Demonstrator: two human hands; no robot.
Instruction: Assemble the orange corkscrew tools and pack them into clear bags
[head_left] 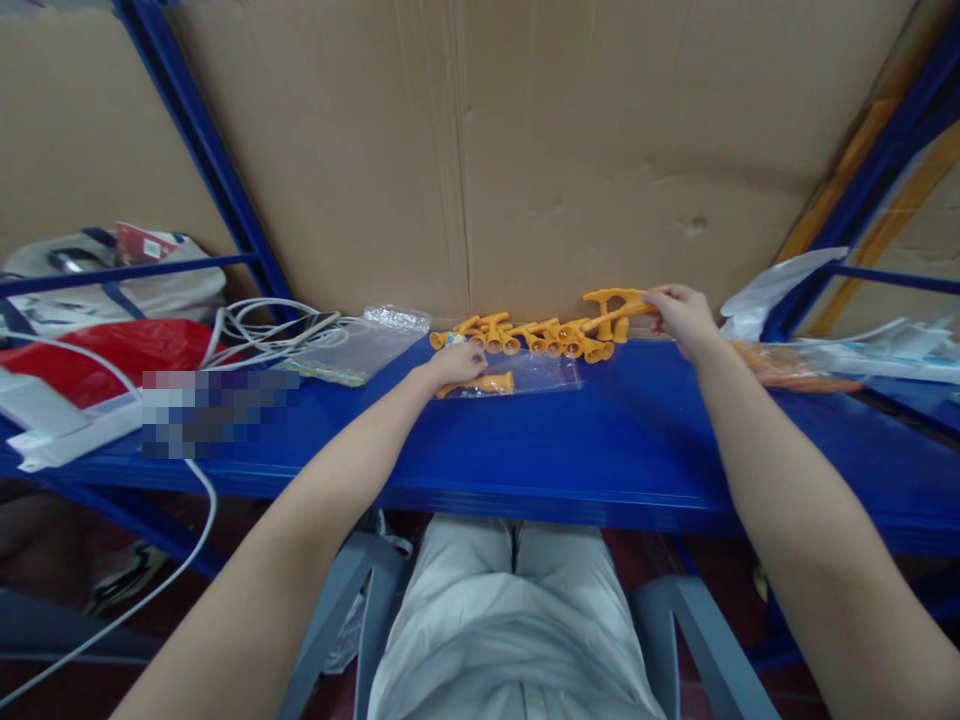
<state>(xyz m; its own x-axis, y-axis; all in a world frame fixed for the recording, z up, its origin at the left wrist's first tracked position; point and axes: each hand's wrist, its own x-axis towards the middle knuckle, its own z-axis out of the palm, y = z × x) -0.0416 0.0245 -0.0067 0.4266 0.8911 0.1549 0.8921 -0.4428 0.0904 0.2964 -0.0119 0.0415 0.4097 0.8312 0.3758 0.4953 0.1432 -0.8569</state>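
Observation:
My right hand [681, 312] pinches the end of a yellow-orange plastic part [622, 306] with a curved, scalloped crosspiece, raised at the back of the blue shelf. My left hand [459, 362] is closed at the left end of a clear plastic bag [547, 374], its fingertips partly hidden. Within that bag lies a yellow plastic piece [495, 383] with a flared end. A small multicoloured patch shows by the left fingers, too small to identify. Behind both hands runs a row of yellow funnel-ended plastic pieces [555, 340], several of them, against the cardboard.
On the blue shelf [570, 450], a flat clear bag [352, 350], white cables [262, 320] and a power strip [75, 430] lie left. Orange pieces in plastic [795, 368] lie right. Cardboard [450, 150] walls the back; blue posts [202, 130] stand at the sides.

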